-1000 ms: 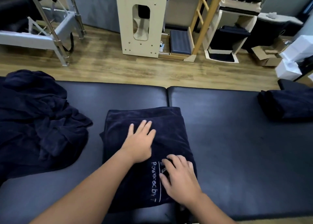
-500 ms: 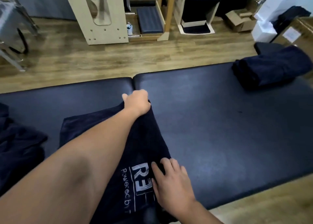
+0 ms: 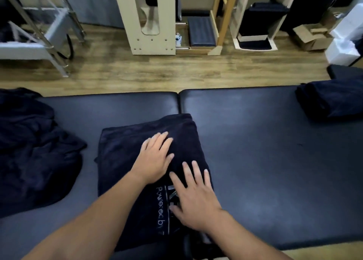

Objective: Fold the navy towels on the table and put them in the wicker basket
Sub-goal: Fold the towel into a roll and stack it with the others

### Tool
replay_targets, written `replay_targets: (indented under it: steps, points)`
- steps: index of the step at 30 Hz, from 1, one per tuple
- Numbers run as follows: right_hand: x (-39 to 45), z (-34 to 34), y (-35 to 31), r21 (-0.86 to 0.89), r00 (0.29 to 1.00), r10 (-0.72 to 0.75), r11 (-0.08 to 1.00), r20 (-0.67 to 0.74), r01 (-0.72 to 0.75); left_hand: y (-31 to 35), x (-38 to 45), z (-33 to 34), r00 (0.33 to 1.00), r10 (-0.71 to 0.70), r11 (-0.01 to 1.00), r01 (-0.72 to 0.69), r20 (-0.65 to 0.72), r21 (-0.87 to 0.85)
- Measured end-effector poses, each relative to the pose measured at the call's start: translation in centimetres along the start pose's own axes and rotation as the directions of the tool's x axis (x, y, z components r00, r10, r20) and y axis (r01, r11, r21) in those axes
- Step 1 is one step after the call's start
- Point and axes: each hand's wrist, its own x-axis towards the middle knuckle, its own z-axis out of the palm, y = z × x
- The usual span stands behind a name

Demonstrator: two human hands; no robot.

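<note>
A folded navy towel (image 3: 121, 157) with white lettering lies in the middle of the black padded table (image 3: 265, 161). My left hand (image 3: 155, 159) rests flat on its middle, fingers straight. Just to the right, my right hand (image 3: 194, 198) presses flat on the lettering near the towel's front edge. A heap of unfolded navy towels (image 3: 33, 153) sits at the table's left end. A folded navy towel (image 3: 332, 100) lies at the far right end. No wicker basket is in view.
Beyond the table is a wooden floor with pale wooden exercise equipment (image 3: 149, 18), a metal frame (image 3: 39, 33) at the left, and cardboard and white boxes (image 3: 341, 51) at the far right.
My left hand gripped the towel's far right corner half a second ago; it has let go and now lies flat on the towel's middle. My right hand stays pressed near the lettering.
</note>
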Motion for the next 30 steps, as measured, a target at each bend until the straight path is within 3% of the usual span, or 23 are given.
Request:
replay_targets:
  steps: [4, 9, 11, 15, 22, 26, 28, 30]
  points:
    - [0.9, -0.3, -0.4, -0.073, 0.996, -0.01, 0.997, 0.085, 0.016, -5.0, -6.3, 0.6, 0.944, -0.309, 0.95, 0.303, 0.113, 0.072]
    - [0.3, -0.6, -2.5, -0.092, 0.98, -0.049, 0.993, 0.192, 0.068, -5.6, -9.5, -1.4, 0.823, -0.549, 0.833, 0.525, 0.147, 0.177]
    - [-0.3, -0.4, -3.2, -0.105, 0.977, -0.067, 0.99, 0.204, 0.09, -4.0, -10.6, -1.4, 0.859, -0.488, 0.871, 0.465, 0.158, 0.161]
    - [-1.6, 0.7, -3.6, -0.075, 0.984, -0.11, 0.99, 0.14, 0.121, 0.3, -15.9, 0.3, 0.963, -0.224, 0.973, 0.212, 0.152, 0.089]
    - [-7.4, 4.1, 1.3, -0.16, 0.961, -0.274, 0.948, 0.038, 0.276, 0.5, -24.3, 1.3, 0.973, -0.205, 0.966, 0.184, 0.102, 0.184]
    - [-8.0, 3.9, 2.2, -0.061, 0.97, -0.192, 0.981, -0.148, 0.185, 0.0, -24.8, 0.3, 0.993, -0.044, 0.973, 0.018, 0.112, 0.229]
    - [-7.9, 2.9, 1.4, 0.02, 0.95, -0.19, 0.979, -0.249, 0.201, 0.1, -24.9, -0.3, 0.994, 0.102, 0.962, -0.111, 0.051, 0.248]
    - [-8.2, 2.4, 1.3, 0.064, 0.932, -0.222, 0.966, -0.285, 0.249, 0.1, -25.1, -0.6, 0.988, 0.152, 0.949, -0.15, 0.016, 0.278]
